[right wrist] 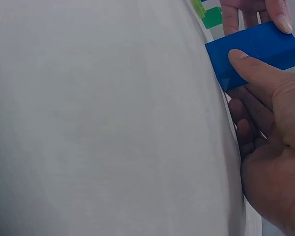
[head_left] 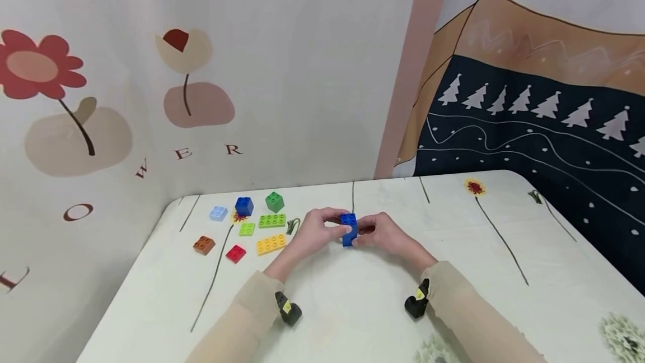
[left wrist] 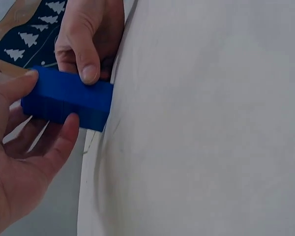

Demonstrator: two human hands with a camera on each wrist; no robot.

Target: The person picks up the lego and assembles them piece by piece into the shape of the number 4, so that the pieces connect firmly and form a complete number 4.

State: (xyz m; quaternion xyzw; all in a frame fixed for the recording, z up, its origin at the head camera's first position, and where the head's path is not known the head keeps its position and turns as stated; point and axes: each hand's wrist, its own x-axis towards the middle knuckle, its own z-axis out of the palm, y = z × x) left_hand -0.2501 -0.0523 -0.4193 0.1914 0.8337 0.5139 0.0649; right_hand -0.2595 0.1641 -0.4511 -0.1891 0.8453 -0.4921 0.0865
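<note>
A stack of two blue toy building blocks (head_left: 349, 220) stands upright on the table, studs on top and a faint seam across its side (right wrist: 255, 45). My left hand (head_left: 318, 228) pinches the upper part, thumb on the near face and other fingers around the far side. Lower down, my right hand (head_left: 388, 234) grips the same stack from the right, its thumb (right wrist: 243, 59) laid along the side near the bottom. In the left wrist view the stack (left wrist: 69, 93) lies sideways between both hands.
To the left lie loose blocks: dark blue (head_left: 244, 206), light blue (head_left: 218, 213), dark green (head_left: 275, 201), two lime ones (head_left: 272, 220), yellow (head_left: 271, 244), red (head_left: 235, 254) and brown (head_left: 204, 245). A printed white cloth (head_left: 332, 307) covers the table; curtains (head_left: 302, 99) hang behind it.
</note>
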